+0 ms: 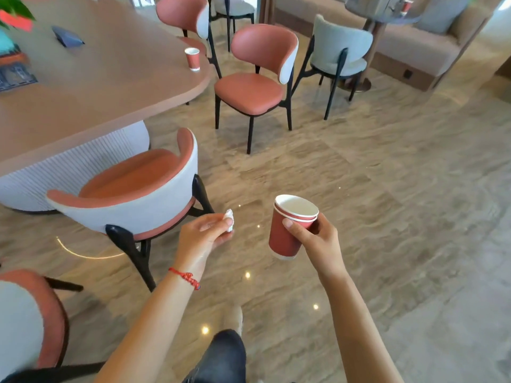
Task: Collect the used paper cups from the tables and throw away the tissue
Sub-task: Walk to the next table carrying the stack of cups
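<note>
Fingers of the right hand (318,239) curl round two stacked cups (290,228); left hand (201,233) pinches a crumpled tissue (229,218) at its fingertips. Another cup (192,58) stands on the table (96,87) far beyond.

Two red paper cups (287,230) with white insides are nested one in the other, upright with a slight tilt, held above the floor. A small crumpled white tissue (229,220) is pinched just to their left. A third red cup (192,58) stands upright near the bench (96,87) edge; a fourth (406,6) stands blurred on the far bench.
</note>
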